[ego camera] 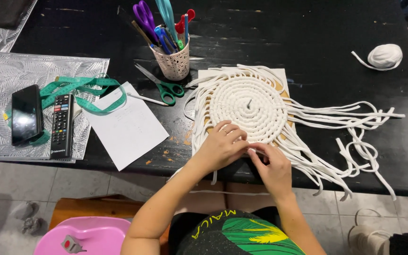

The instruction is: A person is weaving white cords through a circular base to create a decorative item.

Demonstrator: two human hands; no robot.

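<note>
One round white woven cord mat (247, 105) sits on a pale board (284, 78) at the table's (308, 38) near edge, its lower rim hidden under my hands, so I can't tell exactly what strand I'm gripping. My left hand (220, 146) presses curled on the rim; my right hand (272, 165) pinches narrow on cord there. Loose white strands (350, 118) fan right, too tangled to count. 1 yarn ball (385, 55), 1 cup of pens & scissors (173, 59), 1 green scissors (161, 85), 1 remote (62, 125), 1 phone (26, 114).
</note>
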